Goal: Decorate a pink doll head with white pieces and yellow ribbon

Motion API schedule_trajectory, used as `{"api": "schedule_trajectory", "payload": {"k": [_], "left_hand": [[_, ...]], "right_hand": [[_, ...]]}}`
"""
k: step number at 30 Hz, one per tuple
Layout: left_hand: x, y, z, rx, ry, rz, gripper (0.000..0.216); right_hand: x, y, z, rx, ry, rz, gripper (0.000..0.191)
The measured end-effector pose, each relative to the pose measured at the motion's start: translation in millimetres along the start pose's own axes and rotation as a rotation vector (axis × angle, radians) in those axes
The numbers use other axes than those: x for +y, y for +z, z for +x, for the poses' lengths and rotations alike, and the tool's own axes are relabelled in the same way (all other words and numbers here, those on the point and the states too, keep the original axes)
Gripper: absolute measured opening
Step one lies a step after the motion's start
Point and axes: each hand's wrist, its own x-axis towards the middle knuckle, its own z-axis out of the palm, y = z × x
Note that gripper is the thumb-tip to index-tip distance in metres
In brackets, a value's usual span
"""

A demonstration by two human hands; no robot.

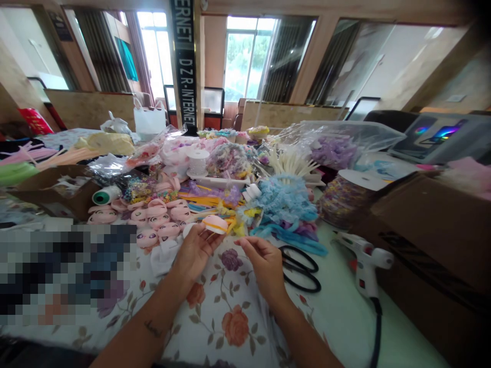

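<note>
My left hand [197,251] holds a small pink doll head [217,224] with an orange strip across it and a white lower edge, between thumb and fingers. Just to the right, my right hand [264,258] is closed in a pinch, its fingertips apart from the head; whatever they grip is too small to tell. Several pink doll heads with painted faces [158,220] lie in rows left of my left hand. A piece of white cloth [164,258] rests by my left wrist. Black-handled scissors [301,271] lie beside my right hand, their blades hidden.
A white glue gun [364,260] with a black cord lies at right, near a large brown cardboard box [429,266]. Blue ruffled trim [287,202], a big spool [345,197] and a green-cored thread cone [106,195] crowd the back. Flowered cloth [230,301] covers the table.
</note>
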Motion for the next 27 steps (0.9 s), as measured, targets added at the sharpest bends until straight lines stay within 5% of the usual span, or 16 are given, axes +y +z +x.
{"api": "schedule_trajectory", "payload": {"k": [8, 18, 27], "left_hand": [[-3.1, -0.3, -0.6, -0.015, -0.051, -0.019, 0.025], [1.1, -0.6, -0.3, -0.016, -0.028, -0.036, 0.022], [0.0, -3.7, 0.8, -0.051, -0.031, -0.026, 0.025]], "right_hand": [[1.7, 6.5, -3.3, -0.072, -0.067, -0.044, 0.036], [1.4, 3.9, -3.4, -0.046, -0.009, 0.056, 0.015], [-0.1, 6.5, -3.8, -0.102, -0.05, -0.023, 0.025]]}}
